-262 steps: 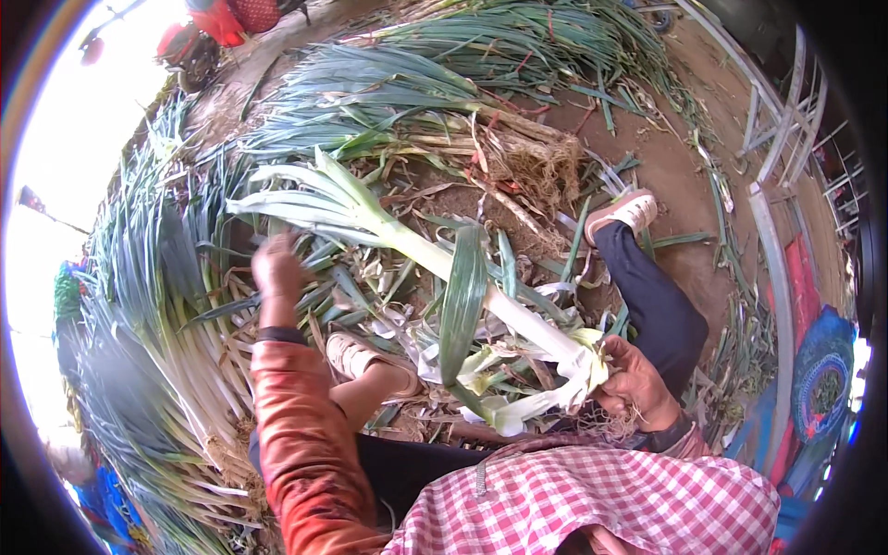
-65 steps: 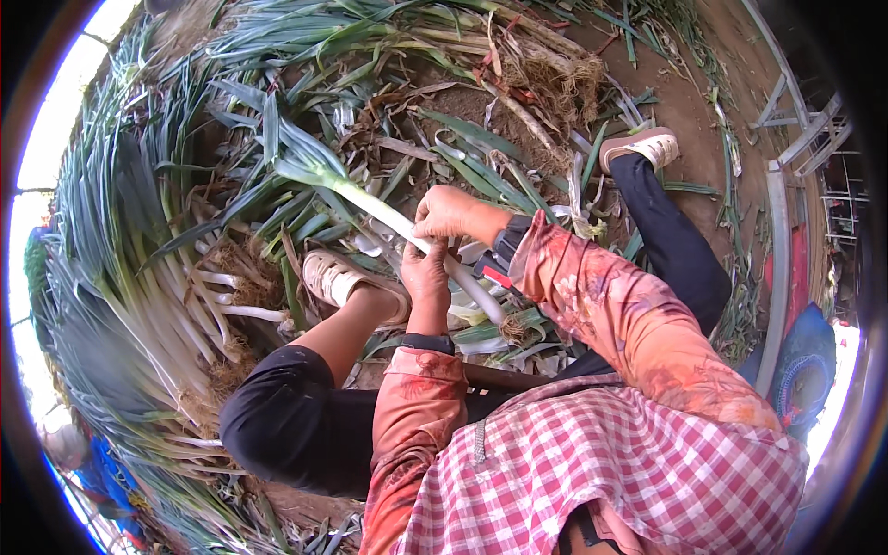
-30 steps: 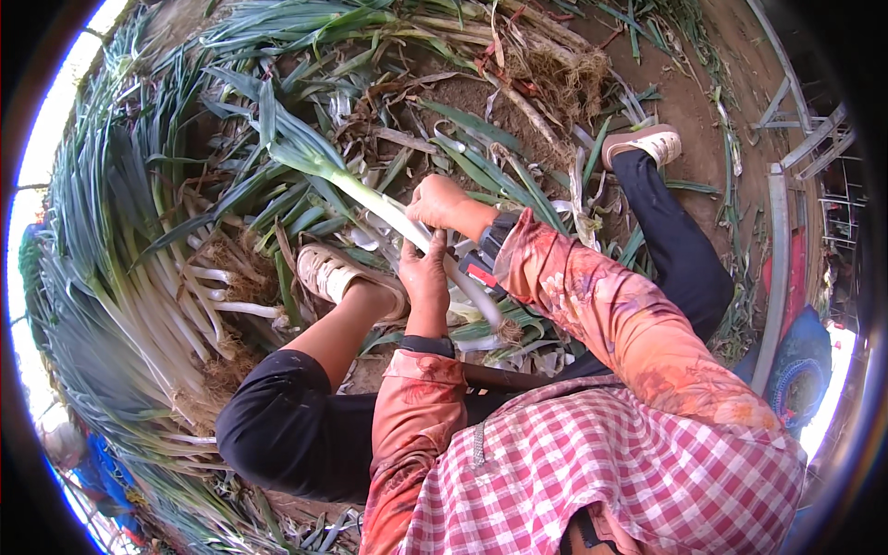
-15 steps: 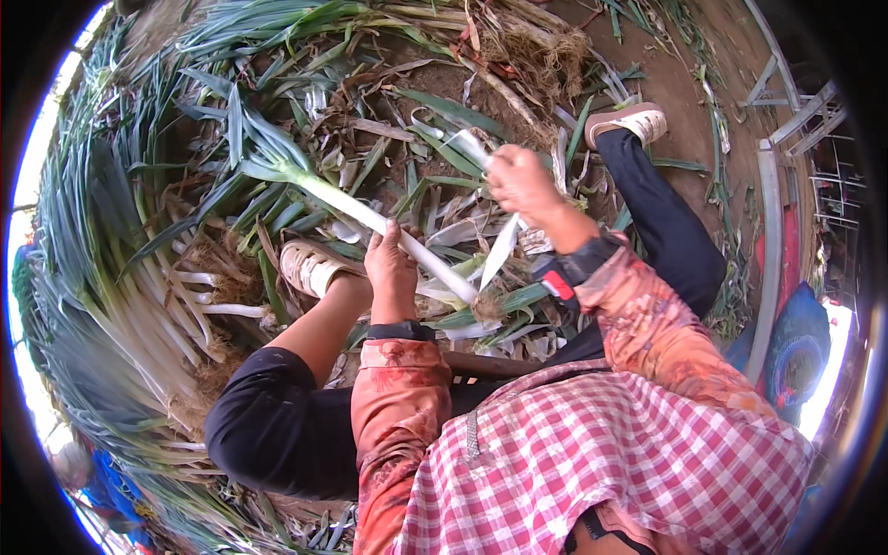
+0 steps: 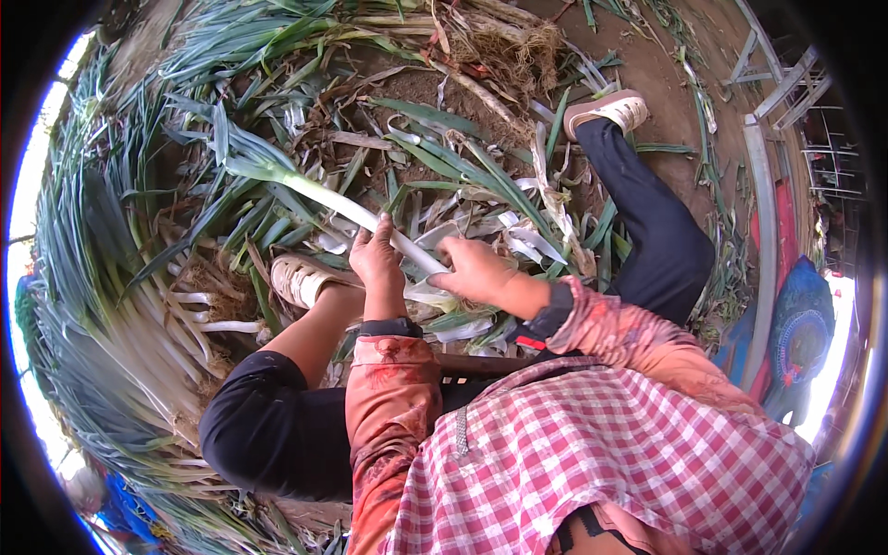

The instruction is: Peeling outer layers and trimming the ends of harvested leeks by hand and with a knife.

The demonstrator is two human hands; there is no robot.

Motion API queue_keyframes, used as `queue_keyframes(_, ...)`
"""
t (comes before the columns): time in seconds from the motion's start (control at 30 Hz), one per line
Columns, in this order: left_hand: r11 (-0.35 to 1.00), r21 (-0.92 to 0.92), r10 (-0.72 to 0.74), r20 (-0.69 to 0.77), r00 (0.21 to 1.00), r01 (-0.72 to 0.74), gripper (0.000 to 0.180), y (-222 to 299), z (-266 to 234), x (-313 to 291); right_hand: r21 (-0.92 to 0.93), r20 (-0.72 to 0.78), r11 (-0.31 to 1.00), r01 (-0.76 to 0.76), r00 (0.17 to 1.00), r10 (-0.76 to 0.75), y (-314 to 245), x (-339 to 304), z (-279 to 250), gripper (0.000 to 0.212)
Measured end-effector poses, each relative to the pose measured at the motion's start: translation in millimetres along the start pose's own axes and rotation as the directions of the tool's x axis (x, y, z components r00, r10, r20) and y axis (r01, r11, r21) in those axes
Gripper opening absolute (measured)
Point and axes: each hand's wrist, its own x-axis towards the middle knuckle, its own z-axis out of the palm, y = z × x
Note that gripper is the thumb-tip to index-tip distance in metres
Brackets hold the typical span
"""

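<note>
A long leek (image 5: 326, 196) slants across in front of me, its green leaves up at the left and its white stalk running down to the right. My left hand (image 5: 377, 257) is closed around the white stalk near its middle. At the stalk's lower end, my right hand (image 5: 479, 274) is closed with thumb and fingers against it. That hand covers most of the root end. A pale flat piece shows just above the right fingers; I cannot tell what it is.
A large heap of leeks (image 5: 139, 305) lies along the left, roots toward me. More rooted stalks (image 5: 518, 46) lie at the far side. Peeled leaves (image 5: 536, 242) litter the soil between my shoes. A metal frame (image 5: 762, 213) stands at the right.
My right hand has come down and left from above the leek to its lower end. The peeled white strip no longer hangs beside that hand. The left hand keeps its hold.
</note>
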Motion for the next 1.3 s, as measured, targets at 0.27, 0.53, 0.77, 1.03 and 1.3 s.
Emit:
queue_keyframes(0.27,0.771,-0.545,-0.142,0.356,0.924,0.329,0.023,-5,-9,3,0.623,0.382,0.708,-0.333,0.919,0.097,-4,15,-25,0.021)
queue_keyframes(0.53,0.788,-0.556,-0.104,0.305,0.947,0.266,0.020,-11,-4,2,0.493,0.459,0.786,-0.373,0.879,0.129,5,29,-28,0.031)
queue_keyframes(0.77,0.784,-0.560,-0.110,0.302,0.947,0.270,0.025,-13,-4,5,0.534,0.499,0.728,-0.431,0.855,0.140,9,29,-23,0.025)
queue_keyframes(1.03,0.827,-0.509,-0.138,0.227,0.964,0.238,0.027,-15,1,8,0.209,0.208,0.978,-0.007,0.977,-0.037,-3,25,-18,0.020)
queue_keyframes(1.3,0.829,-0.518,-0.118,0.202,0.972,0.208,0.035,-10,4,4,0.706,0.634,0.668,-0.234,0.629,-0.450,-51,-38,-53,0.013)
